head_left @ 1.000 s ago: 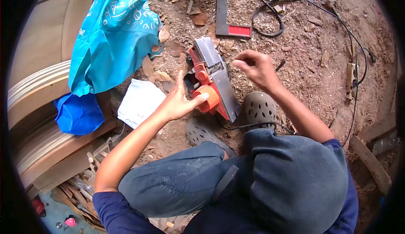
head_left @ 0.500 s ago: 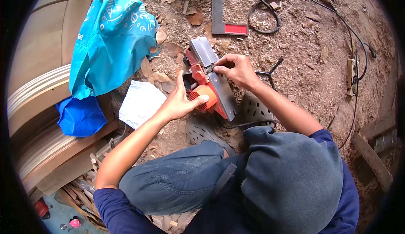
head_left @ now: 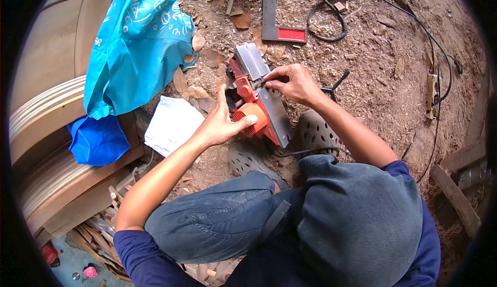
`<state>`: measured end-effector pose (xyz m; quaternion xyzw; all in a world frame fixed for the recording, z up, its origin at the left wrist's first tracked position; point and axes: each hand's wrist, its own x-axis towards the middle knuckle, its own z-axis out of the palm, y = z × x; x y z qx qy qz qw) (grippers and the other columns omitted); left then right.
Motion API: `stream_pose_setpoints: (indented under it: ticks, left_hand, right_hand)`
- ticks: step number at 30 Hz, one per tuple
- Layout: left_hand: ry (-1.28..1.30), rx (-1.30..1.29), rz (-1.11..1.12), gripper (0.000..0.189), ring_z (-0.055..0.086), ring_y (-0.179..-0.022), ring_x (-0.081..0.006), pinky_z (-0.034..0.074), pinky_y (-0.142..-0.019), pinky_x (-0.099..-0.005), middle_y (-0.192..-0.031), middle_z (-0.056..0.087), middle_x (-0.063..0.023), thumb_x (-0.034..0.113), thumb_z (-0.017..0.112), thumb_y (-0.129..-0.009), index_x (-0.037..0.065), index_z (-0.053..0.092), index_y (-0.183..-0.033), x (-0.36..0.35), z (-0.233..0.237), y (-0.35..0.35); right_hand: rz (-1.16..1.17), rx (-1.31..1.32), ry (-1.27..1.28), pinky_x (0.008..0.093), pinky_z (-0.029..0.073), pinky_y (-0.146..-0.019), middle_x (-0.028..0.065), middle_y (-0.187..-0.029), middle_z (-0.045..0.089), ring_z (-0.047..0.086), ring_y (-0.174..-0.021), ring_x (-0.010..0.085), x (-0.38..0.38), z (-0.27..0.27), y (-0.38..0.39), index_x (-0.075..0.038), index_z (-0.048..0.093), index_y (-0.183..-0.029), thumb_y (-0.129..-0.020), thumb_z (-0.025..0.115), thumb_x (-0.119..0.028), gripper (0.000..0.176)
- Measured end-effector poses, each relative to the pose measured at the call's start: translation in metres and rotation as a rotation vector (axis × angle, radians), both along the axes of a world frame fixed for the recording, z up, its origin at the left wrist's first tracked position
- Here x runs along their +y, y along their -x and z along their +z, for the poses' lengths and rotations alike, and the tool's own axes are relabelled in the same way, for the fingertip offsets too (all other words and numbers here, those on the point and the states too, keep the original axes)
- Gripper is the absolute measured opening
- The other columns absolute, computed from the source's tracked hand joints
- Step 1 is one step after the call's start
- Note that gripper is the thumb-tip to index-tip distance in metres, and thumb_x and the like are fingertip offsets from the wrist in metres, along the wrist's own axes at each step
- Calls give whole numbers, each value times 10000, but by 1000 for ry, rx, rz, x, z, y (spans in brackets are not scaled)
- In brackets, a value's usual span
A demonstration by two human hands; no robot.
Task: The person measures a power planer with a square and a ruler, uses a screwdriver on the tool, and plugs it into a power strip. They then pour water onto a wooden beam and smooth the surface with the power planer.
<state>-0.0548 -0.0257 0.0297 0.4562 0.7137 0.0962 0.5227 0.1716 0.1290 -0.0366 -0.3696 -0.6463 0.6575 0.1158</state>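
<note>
An orange-red electric planer (head_left: pixel 275 118) lies on its side or back on the shavings, its grey metal sole plates facing up. My left hand (head_left: pixel 221 125) grips its orange housing, the thumb on the vented round cover and the fingers along the far side. Over the gap between the two plates, where the cutter drum (head_left: pixel 257 83) sits, my right hand (head_left: pixel 294 84) has thumb and forefinger pinched together. Whatever is between those fingertips is too small to make out. Beside the right wrist lies a black T-shaped or three-armed tool (head_left: pixel 334 86).
Wood shavings and dry leaves cover the ground. A square (head_left: pixel 270 12) with a red handle lies beyond the planer, near a coiled black cable (head_left: pixel 344 28). To the left are turquoise cloth (head_left: pixel 137 59), white cloth (head_left: pixel 173 124), a blue bag (head_left: pixel 98 142) and stacked wooden panels (head_left: pixel 57 43).
The view has shifted very slightly. Both hands stay at the planer, the right fingers still at the cutter drum with only a tiny movement.
</note>
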Motion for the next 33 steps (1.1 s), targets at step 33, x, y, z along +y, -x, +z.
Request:
stream_pose_setpoints:
  ticks: [33]
  left_hand:
    - [80, -73, 44, 1444, 364, -1514, -409, 316, -1240, -423, -1622, 288, -371, 648, 831, -784, -120, -86, -1594, 6, 5, -1]
  right_hand:
    - [32, 35, -383, 448, 587, -764, 228, -913, 745, 744, -873, 393, -6, 6, 6, -9, 745, -1032, -887, 742, -78, 161]
